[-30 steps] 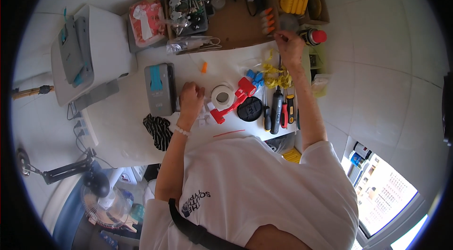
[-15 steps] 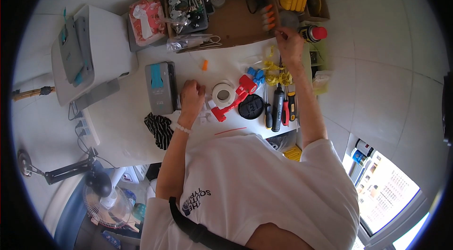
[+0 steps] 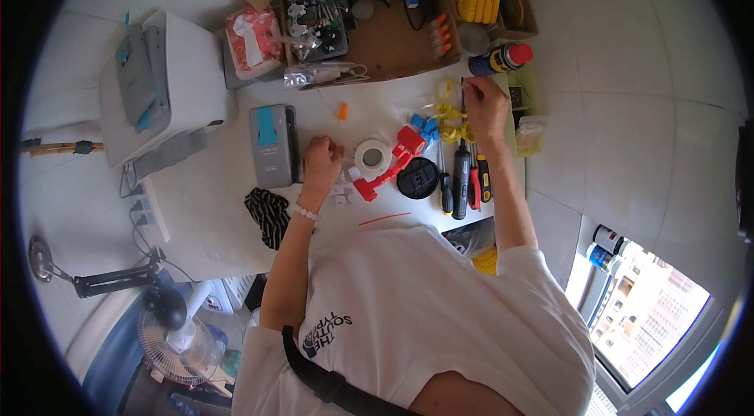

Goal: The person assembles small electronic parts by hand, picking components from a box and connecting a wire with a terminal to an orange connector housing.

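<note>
My left hand [image 3: 320,169] rests on the white table with its fingers curled together. It lies between a grey case [image 3: 272,151] and a roll of white tape [image 3: 372,158]; anything inside the fingers is hidden. My right hand [image 3: 486,108] is farther right, its thumb and fingers pinched beside a thin dark shaft. What they hold is too small to make out. Yellow curled strips [image 3: 454,127] and a blue piece [image 3: 426,128] lie left of it. Nearer me are a dark electric screwdriver [image 3: 461,188], a red-handled tool [image 3: 474,187] and a red plastic part [image 3: 404,151].
A cardboard box [image 3: 393,51] of parts and tools spans the back, with a red-capped spray can [image 3: 492,60] at its right. A printer [image 3: 188,78] stands left. A black round lid [image 3: 417,178], striped cloth [image 3: 269,216] and small orange piece [image 3: 343,111] lie on the table.
My right hand has come back from the box's right corner toward me, beside the yellow strips, uncovering more of the spray can. My left hand has stayed nearly in place.
</note>
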Demonstrator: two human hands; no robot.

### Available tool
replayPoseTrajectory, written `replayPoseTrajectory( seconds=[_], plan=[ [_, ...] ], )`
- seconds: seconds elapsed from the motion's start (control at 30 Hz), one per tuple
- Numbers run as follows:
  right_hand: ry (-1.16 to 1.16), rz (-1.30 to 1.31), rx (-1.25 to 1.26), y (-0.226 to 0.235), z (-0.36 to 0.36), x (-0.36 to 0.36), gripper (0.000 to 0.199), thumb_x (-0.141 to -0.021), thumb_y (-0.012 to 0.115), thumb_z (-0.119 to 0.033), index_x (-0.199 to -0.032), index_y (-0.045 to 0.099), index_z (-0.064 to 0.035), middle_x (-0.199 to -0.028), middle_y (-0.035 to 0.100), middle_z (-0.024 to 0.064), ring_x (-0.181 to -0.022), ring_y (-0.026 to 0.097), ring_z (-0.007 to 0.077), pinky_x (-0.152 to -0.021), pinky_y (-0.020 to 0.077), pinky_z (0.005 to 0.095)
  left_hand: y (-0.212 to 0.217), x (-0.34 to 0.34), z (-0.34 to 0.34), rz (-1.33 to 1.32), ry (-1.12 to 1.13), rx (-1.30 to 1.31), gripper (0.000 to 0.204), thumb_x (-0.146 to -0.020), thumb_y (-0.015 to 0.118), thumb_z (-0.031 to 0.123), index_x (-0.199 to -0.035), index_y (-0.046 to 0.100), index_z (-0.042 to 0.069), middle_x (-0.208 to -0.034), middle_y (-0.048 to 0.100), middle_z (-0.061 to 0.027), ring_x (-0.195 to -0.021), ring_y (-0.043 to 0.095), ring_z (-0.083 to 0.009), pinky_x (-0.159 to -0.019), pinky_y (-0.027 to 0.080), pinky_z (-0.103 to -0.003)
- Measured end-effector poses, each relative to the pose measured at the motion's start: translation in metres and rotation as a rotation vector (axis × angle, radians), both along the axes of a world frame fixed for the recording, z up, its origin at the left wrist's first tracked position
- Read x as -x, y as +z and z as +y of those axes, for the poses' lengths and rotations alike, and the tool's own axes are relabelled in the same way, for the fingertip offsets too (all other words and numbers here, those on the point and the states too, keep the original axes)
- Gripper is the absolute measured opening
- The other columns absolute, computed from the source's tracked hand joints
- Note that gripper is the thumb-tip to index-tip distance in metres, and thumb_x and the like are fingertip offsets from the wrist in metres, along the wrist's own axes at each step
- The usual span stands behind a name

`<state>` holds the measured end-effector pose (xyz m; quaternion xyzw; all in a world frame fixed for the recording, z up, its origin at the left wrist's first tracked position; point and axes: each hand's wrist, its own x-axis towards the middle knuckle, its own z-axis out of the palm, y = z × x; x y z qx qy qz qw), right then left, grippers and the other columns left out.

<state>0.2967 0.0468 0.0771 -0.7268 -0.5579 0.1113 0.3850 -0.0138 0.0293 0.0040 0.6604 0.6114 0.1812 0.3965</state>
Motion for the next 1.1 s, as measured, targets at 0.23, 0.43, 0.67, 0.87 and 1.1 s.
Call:
replayPoseTrajectory(
  seconds=[0.23, 0.43, 0.67, 0.87, 1.1],
  plan=[
    [0.088, -0.047, -0.008, 0.023, 0.002, 0.014, 0.009, -0.076, 0.060, -0.005, -0.085, 0.063, -0.0020, -0.080, 0.061, 0.0136, -0.071, 0.060, 0.0325, -0.061, 0.0476, 0.0363, -0.002, 0.004, -0.001, 0.002, -0.015, 0.011, 0.015, -0.075, 0.060, 0.010, -0.074, 0.054, -0.004, -0.080, 0.054, -0.0192, -0.073, 0.055, -0.0337, -0.069, 0.045, -0.040],
    [0.136, -0.028, 0.044, 0.022, 0.005, 0.026, 0.010, -0.077, 0.060, -0.006, -0.085, 0.063, -0.0018, -0.082, 0.062, 0.0133, -0.072, 0.060, 0.0325, -0.063, 0.0482, 0.0362, 0.002, 0.001, -0.002, -0.005, -0.021, 0.026, 0.017, -0.075, 0.060, 0.012, -0.074, 0.053, -0.004, -0.082, 0.054, -0.0202, -0.075, 0.055, -0.0344, -0.070, 0.045, -0.040],
    [0.204, -0.162, 0.168, 0.022, 0.043, 0.028, 0.014, -0.077, 0.053, -0.002, -0.089, 0.061, -0.0026, -0.086, 0.061, 0.0204, -0.082, 0.060, 0.0371, -0.066, 0.0490, 0.0428, -0.001, 0.002, -0.001, 0.017, -0.023, 0.013, 0.015, -0.076, 0.059, 0.011, -0.075, 0.054, -0.003, -0.084, 0.054, -0.0194, -0.077, 0.055, -0.0345, -0.072, 0.045, -0.040],
    [0.263, -0.397, 0.411, -0.001, 0.110, 0.019, 0.019, -0.077, 0.054, -0.001, -0.094, 0.062, -0.0043, -0.091, 0.062, 0.0219, -0.085, 0.060, 0.0389, -0.071, 0.0508, 0.0435, -0.006, 0.000, 0.001, -0.005, -0.018, 0.010, 0.015, -0.075, 0.061, 0.010, -0.075, 0.054, -0.004, -0.083, 0.054, -0.0191, -0.077, 0.055, -0.0345, -0.071, 0.045, -0.040],
    [0.334, -0.768, 0.907, -0.006, 0.140, 0.067, 0.022, -0.080, 0.058, -0.002, -0.099, 0.067, -0.0063, -0.105, 0.063, 0.0145, -0.097, 0.062, 0.0299, -0.073, 0.0533, 0.0391, -0.008, -0.003, -0.001, -0.003, 0.004, -0.043, 0.015, -0.073, 0.062, 0.008, -0.076, 0.053, -0.003, -0.081, 0.053, -0.0176, -0.075, 0.055, -0.0341, -0.069, 0.045, -0.040]
  ],
)
